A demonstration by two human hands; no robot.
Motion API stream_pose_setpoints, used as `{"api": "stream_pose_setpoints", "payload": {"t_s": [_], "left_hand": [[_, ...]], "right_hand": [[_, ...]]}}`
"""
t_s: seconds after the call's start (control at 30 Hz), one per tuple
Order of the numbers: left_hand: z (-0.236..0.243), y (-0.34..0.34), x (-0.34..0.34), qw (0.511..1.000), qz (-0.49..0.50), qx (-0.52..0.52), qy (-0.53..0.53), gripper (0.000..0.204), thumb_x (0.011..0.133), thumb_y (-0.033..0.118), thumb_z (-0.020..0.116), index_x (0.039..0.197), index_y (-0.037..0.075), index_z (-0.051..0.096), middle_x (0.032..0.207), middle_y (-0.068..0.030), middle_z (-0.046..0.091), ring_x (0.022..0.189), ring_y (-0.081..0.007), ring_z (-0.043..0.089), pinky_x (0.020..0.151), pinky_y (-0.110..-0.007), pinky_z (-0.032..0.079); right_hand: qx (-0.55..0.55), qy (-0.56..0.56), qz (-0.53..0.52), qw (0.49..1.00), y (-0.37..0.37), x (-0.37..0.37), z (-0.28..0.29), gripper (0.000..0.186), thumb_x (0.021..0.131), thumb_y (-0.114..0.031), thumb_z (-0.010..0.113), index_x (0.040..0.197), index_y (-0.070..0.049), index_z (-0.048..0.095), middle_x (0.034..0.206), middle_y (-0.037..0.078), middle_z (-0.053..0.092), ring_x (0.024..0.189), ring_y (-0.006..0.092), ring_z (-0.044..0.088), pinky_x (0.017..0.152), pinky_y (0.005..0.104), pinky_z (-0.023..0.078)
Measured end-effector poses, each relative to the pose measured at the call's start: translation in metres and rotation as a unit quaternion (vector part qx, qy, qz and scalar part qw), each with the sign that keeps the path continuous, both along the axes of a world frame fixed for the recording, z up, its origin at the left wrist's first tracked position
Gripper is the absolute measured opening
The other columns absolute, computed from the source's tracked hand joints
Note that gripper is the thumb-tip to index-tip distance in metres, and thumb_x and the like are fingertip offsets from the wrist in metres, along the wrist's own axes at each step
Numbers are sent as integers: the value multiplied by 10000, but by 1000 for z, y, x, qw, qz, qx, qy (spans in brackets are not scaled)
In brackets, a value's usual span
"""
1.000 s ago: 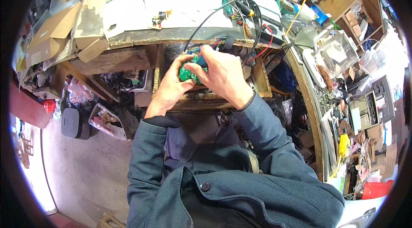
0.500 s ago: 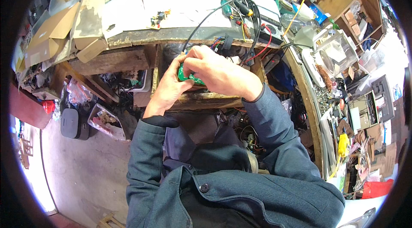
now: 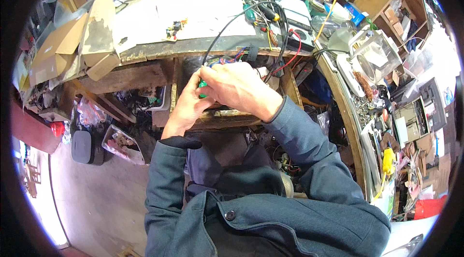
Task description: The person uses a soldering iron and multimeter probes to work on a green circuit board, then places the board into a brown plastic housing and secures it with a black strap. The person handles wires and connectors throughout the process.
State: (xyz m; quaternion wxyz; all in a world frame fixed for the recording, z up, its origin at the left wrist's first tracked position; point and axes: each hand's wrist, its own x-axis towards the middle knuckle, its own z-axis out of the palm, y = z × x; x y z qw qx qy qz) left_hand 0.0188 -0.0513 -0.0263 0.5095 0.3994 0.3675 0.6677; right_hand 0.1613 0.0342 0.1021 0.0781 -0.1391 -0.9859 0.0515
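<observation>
Above an open wooden drawer (image 3: 227,114), my two hands meet around a small green circuit board (image 3: 202,88). Only a sliver of the board shows between them. My left hand (image 3: 186,104) grips its left edge with thumb and fingers. Lying over the board, my right hand (image 3: 241,88) is closed with its fingers curled inward; their tips, and anything they pinch, are hidden. A black cable (image 3: 212,42) arches from the bench down to the fingertips. Behind my right hand, bundled coloured wires (image 3: 237,56) lie at the drawer.
On the bench top (image 3: 145,53) lie a small component board (image 3: 175,29) and several hand tools with cables (image 3: 268,13). Cardboard boxes (image 3: 53,58) crowd the left end. Electronic parts and a yellow tool (image 3: 388,161) fill the right bench. A dark bin (image 3: 83,146) stands on the floor.
My right hand has shifted left and slightly down over the circuit board, covering most of it. My left hand keeps its hold. The view has moved slightly.
</observation>
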Motion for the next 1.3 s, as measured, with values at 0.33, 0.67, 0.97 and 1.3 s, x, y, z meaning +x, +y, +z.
{"api": "stream_pose_setpoints", "payload": {"t_s": [0.33, 0.67, 0.97, 1.3], "left_hand": [[9, 2, 4, 999, 27, -27, 32, 720, 862, -89, 741, 1509, 60, 464, 1385, -40, 575, 1237, -144, 596, 1061, -318, 525], [10, 2, 4, 999, 16, -28, 19, 724, 863, -121, 672, 1523, 77, 449, 1343, -41, 585, 1218, -167, 615, 1057, -347, 558], [6, 1, 0, 999, 12, -31, 11, 750, 847, -107, 666, 1540, 75, 442, 1334, -33, 576, 1210, -141, 599, 1047, -308, 539], [6, 2, -1, 998, 27, -26, 56, 821, 868, -90, 714, 1597, 64, 369, 1438, -64, 537, 1289, -167, 560, 1096, -321, 501]], "right_hand": [[17, 70, 12, 997, 9, 3, -8, 217, 923, -199, 703, 998, -39, 577, 952, 158, 576, 887, 370, 649, 706, 471, 535], [-4, 120, 35, 992, 13, 4, -16, 228, 929, -187, 707, 1058, -48, 581, 938, 161, 569, 871, 382, 652, 697, 479, 540], [-22, 41, 20, 999, 11, 5, -6, 216, 934, -128, 690, 1093, -40, 572, 1000, 175, 549, 926, 402, 634, 749, 489, 539], [-65, 76, 68, 993, 19, 5, -6, 302, 935, -182, 708, 1183, -61, 584, 1099, 199, 564, 1027, 416, 630, 835, 474, 541]]}}
